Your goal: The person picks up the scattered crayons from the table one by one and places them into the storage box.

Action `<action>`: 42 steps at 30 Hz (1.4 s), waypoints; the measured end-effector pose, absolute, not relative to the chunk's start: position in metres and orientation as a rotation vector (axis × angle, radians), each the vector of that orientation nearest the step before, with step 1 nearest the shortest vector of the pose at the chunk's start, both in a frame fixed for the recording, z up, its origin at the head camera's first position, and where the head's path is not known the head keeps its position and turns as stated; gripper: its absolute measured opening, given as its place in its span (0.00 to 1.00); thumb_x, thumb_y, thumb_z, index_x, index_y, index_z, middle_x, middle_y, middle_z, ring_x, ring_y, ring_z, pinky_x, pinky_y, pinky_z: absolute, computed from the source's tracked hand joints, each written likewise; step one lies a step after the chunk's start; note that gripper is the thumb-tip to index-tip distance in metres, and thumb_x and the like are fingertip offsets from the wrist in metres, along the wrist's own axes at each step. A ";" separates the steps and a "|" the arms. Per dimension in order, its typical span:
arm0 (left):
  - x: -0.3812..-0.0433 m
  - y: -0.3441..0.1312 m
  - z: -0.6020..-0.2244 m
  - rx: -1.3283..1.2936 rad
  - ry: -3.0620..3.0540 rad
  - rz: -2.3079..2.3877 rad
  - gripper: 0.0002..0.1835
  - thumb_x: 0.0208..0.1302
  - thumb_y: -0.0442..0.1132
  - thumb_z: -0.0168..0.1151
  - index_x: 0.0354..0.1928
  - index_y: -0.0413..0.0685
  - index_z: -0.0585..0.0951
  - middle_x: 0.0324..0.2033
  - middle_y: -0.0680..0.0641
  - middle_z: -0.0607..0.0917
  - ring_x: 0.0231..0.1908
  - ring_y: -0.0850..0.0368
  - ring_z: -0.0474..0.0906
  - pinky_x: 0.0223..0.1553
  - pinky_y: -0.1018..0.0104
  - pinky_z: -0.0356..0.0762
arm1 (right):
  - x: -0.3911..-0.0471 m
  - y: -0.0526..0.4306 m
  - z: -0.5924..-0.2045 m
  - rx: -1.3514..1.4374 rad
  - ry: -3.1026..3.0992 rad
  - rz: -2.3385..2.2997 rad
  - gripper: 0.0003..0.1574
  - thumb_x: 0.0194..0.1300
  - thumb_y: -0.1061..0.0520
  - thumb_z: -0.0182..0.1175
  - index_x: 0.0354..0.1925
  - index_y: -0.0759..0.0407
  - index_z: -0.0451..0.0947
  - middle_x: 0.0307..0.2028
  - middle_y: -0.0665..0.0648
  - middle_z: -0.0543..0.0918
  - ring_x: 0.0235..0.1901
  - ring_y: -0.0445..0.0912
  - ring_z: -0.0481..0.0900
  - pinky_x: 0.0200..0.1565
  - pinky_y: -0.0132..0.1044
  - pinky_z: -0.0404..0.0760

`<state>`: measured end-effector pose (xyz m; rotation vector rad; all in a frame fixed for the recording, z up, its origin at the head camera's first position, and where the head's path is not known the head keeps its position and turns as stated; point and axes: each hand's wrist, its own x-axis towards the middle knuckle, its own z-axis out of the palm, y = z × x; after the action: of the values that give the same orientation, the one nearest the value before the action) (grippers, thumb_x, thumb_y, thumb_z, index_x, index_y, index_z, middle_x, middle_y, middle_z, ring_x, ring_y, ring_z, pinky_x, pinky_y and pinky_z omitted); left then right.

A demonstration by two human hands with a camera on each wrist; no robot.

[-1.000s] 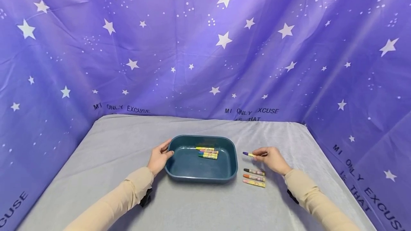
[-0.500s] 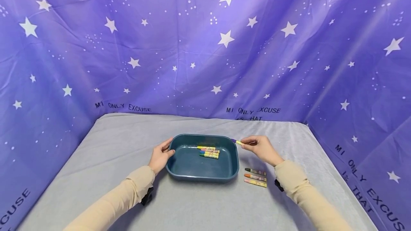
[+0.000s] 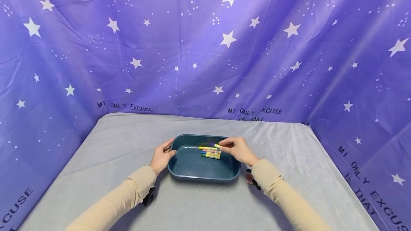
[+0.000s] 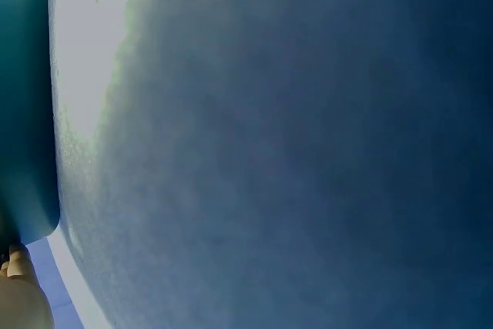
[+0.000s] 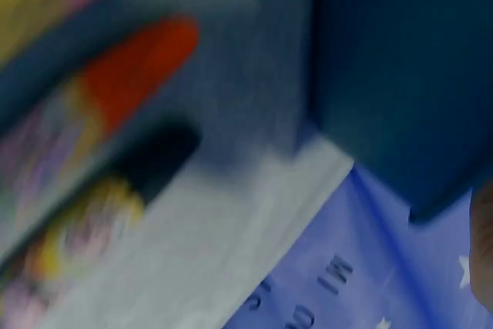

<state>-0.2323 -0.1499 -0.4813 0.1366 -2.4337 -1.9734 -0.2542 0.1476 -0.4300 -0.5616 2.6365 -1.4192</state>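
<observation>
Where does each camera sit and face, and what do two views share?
Head: head-worn, facing forward and down at the tray; left hand, right hand and sleeves show.
Left wrist: worn there, facing grey cloth beside the tray; part of that hand shows lower left.
Right wrist: worn there, facing crayons, tray and purple backdrop; that hand's edge shows at right.
Head and right wrist share tray, crayons and backdrop.

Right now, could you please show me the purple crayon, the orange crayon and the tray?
Purple crayon [image 3: 216, 145], head view: yellow wrapper, just behind the tip.
Orange crayon [image 5: 108, 92], right wrist view: orange part, near the wrapper.
Tray [image 3: 189, 165], head view: bare inside floor.
</observation>
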 end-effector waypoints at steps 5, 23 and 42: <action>-0.232 -0.149 -0.482 0.121 -2.431 -1.965 0.30 0.58 0.27 0.55 0.65 0.43 0.66 0.61 0.36 0.68 0.61 0.43 0.65 0.58 0.52 0.68 | -0.255 0.131 -0.438 -0.585 2.672 -1.374 0.11 0.54 0.62 0.64 0.39 0.60 0.84 0.36 0.57 0.84 0.33 0.44 0.81 0.34 0.31 0.80; -0.231 -0.148 -0.478 0.124 -2.401 -1.993 0.29 0.59 0.27 0.55 0.65 0.42 0.66 0.61 0.36 0.69 0.61 0.43 0.66 0.59 0.53 0.67 | -0.259 0.109 -0.459 -0.568 2.668 -1.252 0.09 0.48 0.65 0.68 0.33 0.60 0.84 0.31 0.55 0.85 0.28 0.39 0.80 0.31 0.29 0.80; -0.233 -0.150 -0.477 0.134 -2.395 -2.041 0.30 0.59 0.28 0.55 0.65 0.41 0.65 0.62 0.36 0.67 0.62 0.44 0.64 0.60 0.52 0.65 | -0.257 0.109 -0.457 -0.594 2.652 -1.378 0.16 0.55 0.65 0.63 0.45 0.64 0.81 0.38 0.59 0.85 0.36 0.47 0.83 0.35 0.30 0.82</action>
<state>-0.2325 -0.1504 -0.4775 0.1338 -2.3952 -2.0415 -0.2572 0.1086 -0.4566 -0.5936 2.6516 -1.3778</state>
